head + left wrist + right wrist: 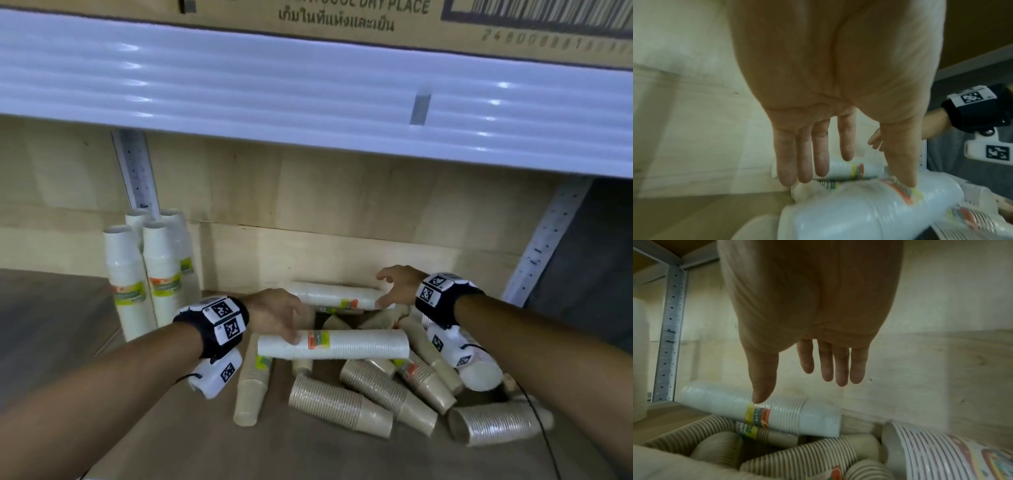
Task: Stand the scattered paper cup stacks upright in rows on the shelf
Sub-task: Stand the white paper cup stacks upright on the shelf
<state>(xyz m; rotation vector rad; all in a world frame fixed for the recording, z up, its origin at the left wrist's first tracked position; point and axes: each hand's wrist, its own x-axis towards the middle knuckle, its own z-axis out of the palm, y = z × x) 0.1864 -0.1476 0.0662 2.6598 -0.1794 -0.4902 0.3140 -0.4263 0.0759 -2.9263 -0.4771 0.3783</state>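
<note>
Left hand hides pt of near white stack, blurred. Brown stacks under it partly covered; labels unreadable.

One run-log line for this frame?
left hand: open, touching near lying white paper cup stack | right hand: open, over far lying white stack | four stacks upright

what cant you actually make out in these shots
- Left hand grip on the near white cup stack: blurred in the left wrist view, fingers hidden in the head view.
- Right hand and the far white cup stack: whether they touch cannot be told.
- Cups under the right wrist camera: hidden in the head view.
- Cardboard box print: cut off by the top edge.
</note>
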